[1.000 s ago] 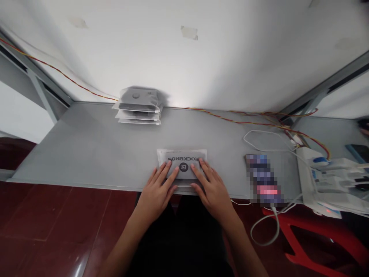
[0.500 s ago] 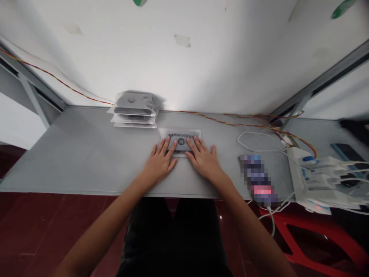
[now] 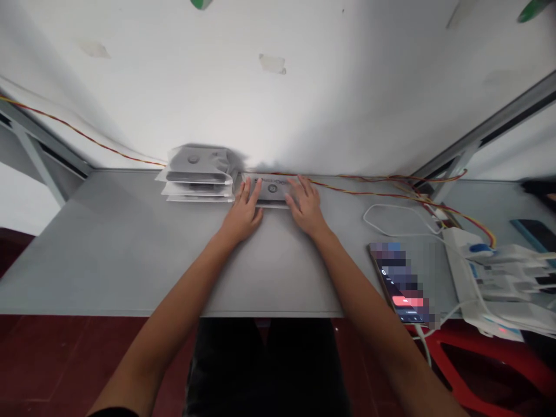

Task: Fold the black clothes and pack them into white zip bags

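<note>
**Lying flat against the back of the desk: a printed pouch under two hands**

A flat, grey-white, frosted plastic pouch [image 3: 273,189] with dark lettering and a round dark logo sits at the rear edge of the desk, close to the wall. The left hand [image 3: 242,217] lies over its left end and the right hand [image 3: 307,209] over its right end, both with fingers spread and extended, neither closed around it; whether the thumbs press its near edge, I cannot tell.

Just left of the pouch stands a neat stack of similar frosted plastic pouches [image 3: 197,174]; whether the two touch is unclear. Behind runs a twisted red-and-yellow wire [image 3: 87,138], along the foot of a white wall [image 3: 217,87] marked with tape scraps. The smooth grey desk [image 3: 130,249] stretches out on both sides.

Farther right, near the front edge, lies a dark phone [image 3: 395,284] with a lit, partly pixelated screen. Beyond it is a bulky white power strip [image 3: 456,272] crowded with plugs. Below are dark red floor tiles [image 3: 43,370].
</note>
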